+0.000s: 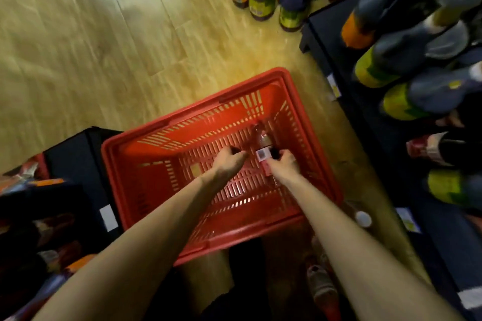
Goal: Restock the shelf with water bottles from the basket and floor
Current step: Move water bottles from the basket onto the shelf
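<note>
Beneath both hands, red basket (146, 154) sitting on floor. Right hand (283, 164) gripping clear water bottle (263, 143) lying at basket bottom, by red label. Left hand (229, 161) curling just beside it; whether holding anything, cannot tell. Risk: one-handed lift slipping on smooth plastic, bottle dropping. Capped bottle (363, 218) standing right of right forearm, knock-over hazard.
</note>
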`<state>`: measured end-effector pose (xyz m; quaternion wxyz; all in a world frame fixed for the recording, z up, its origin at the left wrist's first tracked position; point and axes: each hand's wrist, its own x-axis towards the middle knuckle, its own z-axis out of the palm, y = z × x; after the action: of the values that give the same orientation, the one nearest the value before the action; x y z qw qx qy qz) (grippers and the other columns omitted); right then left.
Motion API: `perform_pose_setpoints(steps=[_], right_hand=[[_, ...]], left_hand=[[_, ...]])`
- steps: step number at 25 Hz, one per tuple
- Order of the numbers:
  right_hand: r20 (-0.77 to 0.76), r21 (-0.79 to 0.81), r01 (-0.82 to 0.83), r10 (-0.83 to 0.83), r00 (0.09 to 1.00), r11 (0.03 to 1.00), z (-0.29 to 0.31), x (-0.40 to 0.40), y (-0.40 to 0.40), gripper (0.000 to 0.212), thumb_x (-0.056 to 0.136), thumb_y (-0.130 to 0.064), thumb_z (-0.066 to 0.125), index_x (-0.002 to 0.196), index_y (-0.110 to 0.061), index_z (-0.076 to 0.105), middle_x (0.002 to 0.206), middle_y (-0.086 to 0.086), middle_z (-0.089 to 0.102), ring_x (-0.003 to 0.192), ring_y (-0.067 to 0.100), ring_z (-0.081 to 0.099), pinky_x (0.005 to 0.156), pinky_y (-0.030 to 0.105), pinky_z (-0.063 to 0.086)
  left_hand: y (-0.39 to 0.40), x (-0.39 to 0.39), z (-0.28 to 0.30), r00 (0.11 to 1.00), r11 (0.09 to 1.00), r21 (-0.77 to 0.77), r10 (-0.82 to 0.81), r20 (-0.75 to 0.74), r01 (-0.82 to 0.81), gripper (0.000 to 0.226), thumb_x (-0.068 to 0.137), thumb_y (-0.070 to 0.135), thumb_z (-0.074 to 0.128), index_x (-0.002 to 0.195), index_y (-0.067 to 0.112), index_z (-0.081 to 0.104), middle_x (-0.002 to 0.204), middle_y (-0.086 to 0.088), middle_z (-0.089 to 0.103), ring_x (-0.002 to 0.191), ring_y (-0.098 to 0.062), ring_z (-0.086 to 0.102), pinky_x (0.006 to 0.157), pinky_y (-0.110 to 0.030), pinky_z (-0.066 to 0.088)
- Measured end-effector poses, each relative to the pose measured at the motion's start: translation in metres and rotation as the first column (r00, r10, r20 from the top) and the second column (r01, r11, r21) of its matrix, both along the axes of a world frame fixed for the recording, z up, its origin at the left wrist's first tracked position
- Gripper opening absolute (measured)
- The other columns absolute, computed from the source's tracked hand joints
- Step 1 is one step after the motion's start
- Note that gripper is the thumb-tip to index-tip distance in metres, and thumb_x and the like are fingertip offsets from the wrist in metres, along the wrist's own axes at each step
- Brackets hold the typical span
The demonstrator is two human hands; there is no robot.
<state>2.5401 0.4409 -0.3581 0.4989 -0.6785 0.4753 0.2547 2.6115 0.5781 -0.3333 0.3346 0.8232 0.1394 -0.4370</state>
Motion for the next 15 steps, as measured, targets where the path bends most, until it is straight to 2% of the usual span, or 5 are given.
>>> perform_pose_setpoints(steps=[5,7,10,11,15], right_hand=[[-0.115,-0.026,-0.151,0.147,0.982,0.988,-0.083,0.0,0.007,0.073,0.089,-0.041,0.073,0.146,-0.003,0.047,0.148,0.021,0.053,0.137,0.037,0.051,0.11,0.042,0.044],[-0.136,-0.03,-0.213,0.207,0.969,0.977,-0.102,-0.006,0.009,0.087,0.082,-0.042,0.08,0.15,-0.004,0.043,0.15,0.021,0.05,0.139,0.038,0.049,0.112,0.045,0.043],[-0.169,-0.099,-0.274,0.256,0.952,0.957,-0.118,-0.009,0.008,0.073,0.08,-0.034,0.08,0.141,-0.005,0.052,0.143,0.019,0.057,0.132,0.037,0.056,0.106,0.044,0.049],[-0.166,-0.098,-0.275,0.257,0.952,0.956,-0.12,-0.01,0.008,0.064,0.082,-0.032,0.078,0.136,-0.006,0.056,0.139,0.018,0.06,0.128,0.037,0.059,0.103,0.043,0.051],[-0.149,-0.009,-0.221,0.218,0.965,0.975,-0.104,-0.011,0.007,0.047,0.081,-0.031,0.084,0.119,-0.01,0.068,0.123,0.014,0.071,0.114,0.033,0.068,0.081,0.03,0.05]], left_hand=[[-0.016,0.008,-0.073,0.997,0.997,-0.035,0.075,-0.014,-0.075,0.018,0.1,0.016,0.059,0.086,0.01,0.069,0.082,-0.006,0.064,0.076,-0.02,0.055,0.055,-0.025,0.041],[-0.024,0.007,-0.089,0.991,0.987,-0.094,0.127,-0.039,-0.13,0.022,0.101,0.011,0.057,0.113,0.0,0.072,0.102,-0.007,0.07,0.093,-0.02,0.064,0.069,-0.024,0.051],[-0.03,0.003,-0.107,0.976,0.97,-0.125,0.198,-0.088,-0.208,0.027,0.1,0.012,0.059,0.12,-0.002,0.071,0.116,-0.02,0.075,0.102,-0.031,0.073,0.091,-0.047,0.061],[-0.033,0.001,-0.108,0.971,0.965,-0.134,0.213,-0.109,-0.226,0.027,0.1,0.013,0.06,0.12,0.0,0.071,0.116,-0.021,0.075,0.097,-0.029,0.073,0.088,-0.048,0.062],[-0.036,-0.002,-0.095,0.967,0.954,-0.174,0.226,-0.121,-0.245,0.022,0.103,0.012,0.058,0.12,0.004,0.068,0.107,-0.012,0.071,0.073,-0.011,0.069,0.06,-0.02,0.057]])
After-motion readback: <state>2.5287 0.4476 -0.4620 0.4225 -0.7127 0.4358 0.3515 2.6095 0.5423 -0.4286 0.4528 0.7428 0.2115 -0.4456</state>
